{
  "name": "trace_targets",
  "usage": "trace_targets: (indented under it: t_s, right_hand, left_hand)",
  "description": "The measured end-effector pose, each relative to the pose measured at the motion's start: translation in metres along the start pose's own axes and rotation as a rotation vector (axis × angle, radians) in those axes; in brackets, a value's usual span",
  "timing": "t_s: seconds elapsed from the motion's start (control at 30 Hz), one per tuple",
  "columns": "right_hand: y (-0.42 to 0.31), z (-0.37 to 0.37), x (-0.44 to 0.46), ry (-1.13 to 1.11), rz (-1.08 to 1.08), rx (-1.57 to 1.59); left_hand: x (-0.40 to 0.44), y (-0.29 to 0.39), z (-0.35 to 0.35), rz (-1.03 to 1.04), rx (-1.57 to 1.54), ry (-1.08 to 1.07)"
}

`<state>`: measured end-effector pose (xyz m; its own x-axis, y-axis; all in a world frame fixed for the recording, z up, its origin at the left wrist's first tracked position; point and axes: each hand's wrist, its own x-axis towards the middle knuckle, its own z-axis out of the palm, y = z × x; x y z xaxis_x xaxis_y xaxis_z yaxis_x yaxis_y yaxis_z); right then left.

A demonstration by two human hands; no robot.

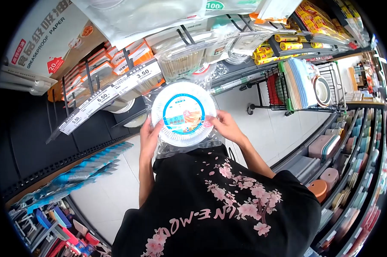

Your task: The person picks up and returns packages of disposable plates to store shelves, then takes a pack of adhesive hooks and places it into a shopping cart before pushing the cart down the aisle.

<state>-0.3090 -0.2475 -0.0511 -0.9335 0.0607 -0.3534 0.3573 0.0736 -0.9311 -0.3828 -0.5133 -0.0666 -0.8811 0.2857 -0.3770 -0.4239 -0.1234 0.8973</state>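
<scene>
Between my two hands is a clear plastic pack of white disposable plates (164, 99) with a round blue-edged label, its face turned up toward me. My left hand (149, 138) grips the pack's lower left edge, thumb on top. On the opposite edge my right hand (227, 126) holds it the same way, thumb on the front near the label. The fingers under the pack are hidden. Loose clear wrapping sticks out above and below the plates. Just beyond it hang packs of wooden skewers (182, 62).
Price tags (102, 99) run along the hook rail at left. A shopping cart (277, 88) with striped cloth stands on the tiled floor (264, 143) to the right. Shelves of lunch boxes (324, 146) line the right side. Blue-and-silver packs (79, 173) lie low at left.
</scene>
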Motion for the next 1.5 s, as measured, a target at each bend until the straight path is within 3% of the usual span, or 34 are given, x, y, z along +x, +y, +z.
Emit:
trace_targets:
  t_s: [0.13, 0.27, 0.33, 0.63, 0.93, 1.1, 1.17, 1.4, 1.5]
  right_hand:
    - [-0.02, -0.003, -0.018, 0.018, 0.022, 0.102]
    - [-0.044, -0.007, -0.023, 0.046, -0.099, 0.131]
    - [-0.051, -0.011, -0.02, 0.006, -0.129, -0.078]
    - [-0.093, -0.012, -0.014, -0.075, -0.259, -0.167]
    - [-0.106, -0.011, -0.014, -0.123, -0.221, -0.217]
    - [-0.101, -0.017, -0.009, -0.166, -0.307, -0.277]
    - [-0.102, -0.017, -0.012, -0.163, -0.215, -0.086]
    - [-0.075, -0.022, -0.02, -0.012, -0.195, 0.101]
    - [-0.058, -0.025, -0.031, 0.181, -0.026, 0.3]
  left_hand:
    - [-0.014, 0.02, 0.0, 0.098, 0.039, -0.008]
    - [-0.025, 0.023, 0.0, 0.2, 0.0, 0.001]
    - [-0.029, 0.026, 0.003, 0.205, -0.042, 0.017]
    - [-0.036, 0.038, 0.008, 0.43, -0.081, 0.054]
    - [-0.037, 0.044, 0.006, 0.433, -0.117, 0.071]
    - [-0.032, 0.041, 0.0, 0.148, -0.172, -0.048]
    - [-0.031, 0.043, 0.004, 0.138, -0.204, -0.065]
    - [-0.027, 0.022, 0.027, 0.149, -0.321, 0.004]
    - [-0.031, 0.018, 0.039, 0.129, -0.318, 0.029]
